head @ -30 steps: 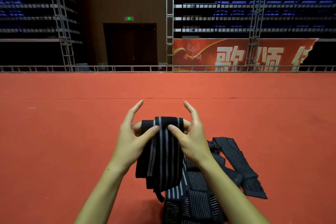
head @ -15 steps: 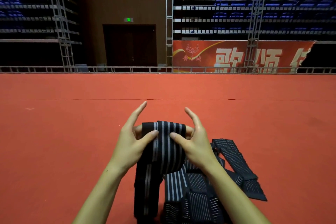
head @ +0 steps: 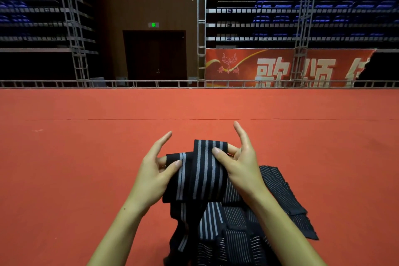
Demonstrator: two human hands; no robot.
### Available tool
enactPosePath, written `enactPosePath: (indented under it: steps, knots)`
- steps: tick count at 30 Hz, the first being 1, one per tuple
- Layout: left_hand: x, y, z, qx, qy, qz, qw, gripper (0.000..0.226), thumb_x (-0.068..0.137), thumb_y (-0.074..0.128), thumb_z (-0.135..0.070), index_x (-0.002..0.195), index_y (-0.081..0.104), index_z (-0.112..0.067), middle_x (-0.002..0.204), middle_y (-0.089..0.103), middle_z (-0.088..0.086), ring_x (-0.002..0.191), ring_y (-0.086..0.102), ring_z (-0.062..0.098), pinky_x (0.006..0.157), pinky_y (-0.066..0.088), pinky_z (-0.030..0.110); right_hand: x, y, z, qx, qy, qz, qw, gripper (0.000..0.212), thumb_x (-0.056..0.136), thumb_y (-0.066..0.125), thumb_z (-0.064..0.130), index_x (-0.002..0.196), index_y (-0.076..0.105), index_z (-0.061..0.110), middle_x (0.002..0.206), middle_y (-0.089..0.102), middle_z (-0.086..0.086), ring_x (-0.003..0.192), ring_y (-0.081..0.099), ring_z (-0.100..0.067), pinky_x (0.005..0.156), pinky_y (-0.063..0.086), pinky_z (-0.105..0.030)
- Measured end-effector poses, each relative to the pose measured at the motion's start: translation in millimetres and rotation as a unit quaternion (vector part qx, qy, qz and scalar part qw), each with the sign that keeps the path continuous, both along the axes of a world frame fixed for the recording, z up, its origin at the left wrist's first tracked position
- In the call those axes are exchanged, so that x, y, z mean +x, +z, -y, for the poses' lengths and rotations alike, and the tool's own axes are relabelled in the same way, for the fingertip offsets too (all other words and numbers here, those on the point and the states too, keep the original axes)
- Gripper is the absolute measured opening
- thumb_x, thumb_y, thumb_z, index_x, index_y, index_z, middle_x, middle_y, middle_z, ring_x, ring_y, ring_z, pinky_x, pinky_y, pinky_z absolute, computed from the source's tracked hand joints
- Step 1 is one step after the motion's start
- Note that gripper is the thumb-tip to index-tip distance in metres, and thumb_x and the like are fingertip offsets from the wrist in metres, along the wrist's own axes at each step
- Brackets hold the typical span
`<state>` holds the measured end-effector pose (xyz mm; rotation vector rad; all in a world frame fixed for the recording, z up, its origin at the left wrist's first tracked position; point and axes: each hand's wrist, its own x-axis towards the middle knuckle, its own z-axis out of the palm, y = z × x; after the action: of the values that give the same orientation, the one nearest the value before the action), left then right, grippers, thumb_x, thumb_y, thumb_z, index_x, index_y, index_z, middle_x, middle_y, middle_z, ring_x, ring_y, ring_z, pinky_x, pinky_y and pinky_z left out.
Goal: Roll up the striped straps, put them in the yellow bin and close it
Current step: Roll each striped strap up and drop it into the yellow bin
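Pile of loose striped straps (head: 248,235) lies on the red carpet (head: 64,168) right below and to the right of the hands, partly hidden by the right forearm; one strap end (head: 287,198) trails out flat to the right. Held strap (head: 200,170) is up between both hands, above the pile: black elastic band with grey lengthwise stripes, top folded over, a second layer angled off to the left, tail hanging down into the pile. Left hand (head: 153,175) pinches the strap's left edge between thumb and a finger, index finger sticking straight out. Right hand (head: 241,162) pinches the top right corner with thumb on the front and fingers behind, index finger pointing up free. Yellow bin not in view. Surface is a wide red carpet with a seam line across it, ending at a low metal truss rail (head: 151,83). Behind: dark hall, tiers of blue seats (head: 313,2), a dark doorway (head: 154,54) with a green exit sign (head: 153,25), red banner (head: 269,67) with large pale characters.
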<state>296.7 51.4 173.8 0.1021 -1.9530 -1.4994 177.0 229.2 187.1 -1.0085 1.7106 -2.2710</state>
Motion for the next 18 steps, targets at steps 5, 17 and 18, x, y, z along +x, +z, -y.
enactPosePath:
  steps: [5, 17, 18]
  knots:
    - [10, 8, -4, 0.043, -0.033, -0.005, 0.999, 0.068, 0.103, 0.067, -0.004, 0.156, 0.044, -0.04, 0.11, 0.083, 0.01, 0.102, 0.081, 0.03, 0.092, 0.065, 0.044, -3, 4, -2, -0.001, -0.019, 0.001, 1.0, 0.093, 0.104, 0.065, -0.003, 0.168, 0.017, 0.044, 0.108, 0.08, -0.012, 0.094, 0.081, -0.035, 0.084, 0.067, -0.051]
    - [5, 17, -19, 0.085, -0.053, 0.057, 0.993, 0.07, 0.091, 0.078, -0.036, 0.153, 0.046, -0.039, 0.092, 0.081, 0.012, 0.081, 0.078, 0.023, 0.072, 0.061, 0.035, 6, -8, 14, 0.061, -0.047, -0.083, 0.994, 0.102, 0.1, 0.074, 0.007, 0.171, 0.009, 0.041, 0.103, 0.084, -0.004, 0.096, 0.081, -0.022, 0.092, 0.065, -0.05]
    - [5, 18, -21, 0.082, -0.06, 0.055, 0.993, 0.077, 0.09, 0.083, -0.026, 0.154, 0.042, -0.039, 0.095, 0.083, 0.015, 0.088, 0.081, 0.027, 0.081, 0.063, 0.04, 6, -8, 14, 0.074, -0.042, -0.089, 0.992, 0.1, 0.101, 0.074, 0.008, 0.171, 0.01, 0.04, 0.101, 0.084, -0.004, 0.094, 0.081, -0.021, 0.091, 0.065, -0.047]
